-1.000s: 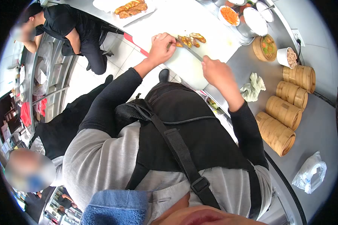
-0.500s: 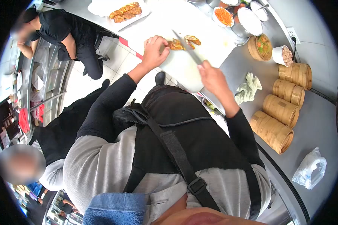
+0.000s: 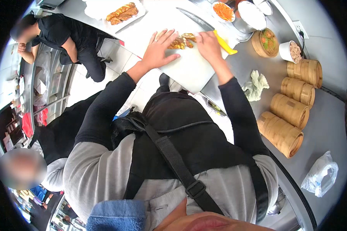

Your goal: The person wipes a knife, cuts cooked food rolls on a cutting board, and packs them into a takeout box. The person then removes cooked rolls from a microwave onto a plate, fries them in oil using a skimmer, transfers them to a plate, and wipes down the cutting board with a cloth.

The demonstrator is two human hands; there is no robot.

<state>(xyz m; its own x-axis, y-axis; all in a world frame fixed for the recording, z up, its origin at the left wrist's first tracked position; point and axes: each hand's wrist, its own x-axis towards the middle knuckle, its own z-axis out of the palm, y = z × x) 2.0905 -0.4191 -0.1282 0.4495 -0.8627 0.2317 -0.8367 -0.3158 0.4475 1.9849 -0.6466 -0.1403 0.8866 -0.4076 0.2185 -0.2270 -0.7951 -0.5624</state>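
Observation:
My left hand (image 3: 160,49) is open, fingers stretched and thumb apart, at the left end of the cut browned food pieces (image 3: 177,44), partly covering them. At their right end, my right hand (image 3: 209,47) touches or nearly touches the nearest piece, its fingers reaching forward and partly hidden. The pieces lie on a white cutting board (image 3: 188,72). Just beyond my right hand rests a knife (image 3: 223,42) with a yellow handle, its blade pointing away to the upper left.
A white tray (image 3: 133,18) holds more browned pieces. On the right are a bowl of orange shreds (image 3: 223,12), metal pots (image 3: 252,16), a round basket with green-orange food (image 3: 264,43), a tub (image 3: 290,52), a cloth (image 3: 255,86) and bamboo steamers (image 3: 289,109). A co-worker (image 3: 67,40) sits left.
My right hand has let go of the knife, which now lies on the board, and has moved up to the food's right end. My left hand has spread its fingers over the left end.

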